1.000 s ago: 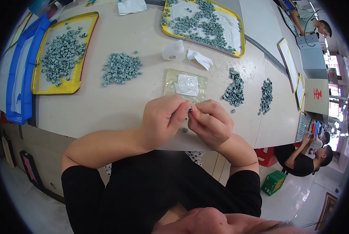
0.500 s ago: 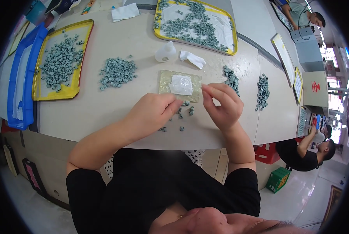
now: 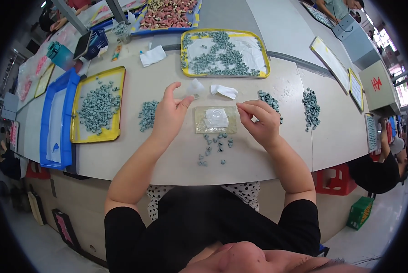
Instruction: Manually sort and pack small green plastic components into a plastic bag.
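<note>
My left hand [image 3: 171, 111] is raised with thumb and forefinger apart, beside a small translucent white bottle [image 3: 196, 86]; it holds nothing that I can see. Thumb and fingertips of my right hand [image 3: 262, 119] are pinched together, right of a yellowish translucent block [image 3: 200, 128]. Whatever that pinch holds is too small to make out. On the block lies a folded white pad [image 3: 210, 123] with a round, glossy wet-looking spot. Several small grey-green pieces [image 3: 220, 148] are scattered on the near side of the block. A folded white tissue [image 3: 224, 92] lies beyond it.
Heaps of grey-green pieces lie left [image 3: 147, 116] and right [image 3: 311, 109] on the table. A yellow-rimmed tray [image 3: 120, 123] and a blue bin [image 3: 67, 157] stand at left. Another yellow-rimmed tray [image 3: 267, 68] is at the back. Co-workers sit beyond.
My left hand has left the block's near-left corner and moved up toward the bottle, its fingers parting. My right hand stays pinched beside the block. The whole view has shifted, showing more of the far table.
</note>
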{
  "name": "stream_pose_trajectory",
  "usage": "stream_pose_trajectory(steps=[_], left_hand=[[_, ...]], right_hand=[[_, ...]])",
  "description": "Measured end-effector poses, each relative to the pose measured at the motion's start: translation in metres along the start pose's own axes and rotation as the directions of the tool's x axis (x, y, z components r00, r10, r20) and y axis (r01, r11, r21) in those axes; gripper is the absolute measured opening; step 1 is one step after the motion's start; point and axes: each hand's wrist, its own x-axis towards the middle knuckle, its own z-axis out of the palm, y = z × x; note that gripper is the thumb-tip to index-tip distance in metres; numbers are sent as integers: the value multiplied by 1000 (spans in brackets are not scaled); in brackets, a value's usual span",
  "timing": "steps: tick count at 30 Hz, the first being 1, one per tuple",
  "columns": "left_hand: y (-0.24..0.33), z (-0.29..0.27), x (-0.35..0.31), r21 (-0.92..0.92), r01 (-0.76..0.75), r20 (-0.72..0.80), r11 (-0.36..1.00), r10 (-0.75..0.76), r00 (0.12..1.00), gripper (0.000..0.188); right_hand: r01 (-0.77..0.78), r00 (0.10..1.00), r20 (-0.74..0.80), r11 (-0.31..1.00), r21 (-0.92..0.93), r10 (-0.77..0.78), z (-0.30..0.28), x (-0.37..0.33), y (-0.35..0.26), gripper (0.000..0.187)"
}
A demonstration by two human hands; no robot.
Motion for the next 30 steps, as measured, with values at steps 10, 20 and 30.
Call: stream_pose_trajectory(steps=[10,20,30], left_hand=[[34,23,-8,-162,37,-60,986,-47,997,53],[67,47,-16,233,-2,158,973,-35,987,57],[71,59,-35,655,-603,195,455,669,717,32]], right_hand=[[56,998,-18,998,24,-56,-58,-16,-5,17],[93,996,5,996,16,-93,-89,-31,-13,17],[80,996,-27,997,12,-80,-102,-37,-6,16]])
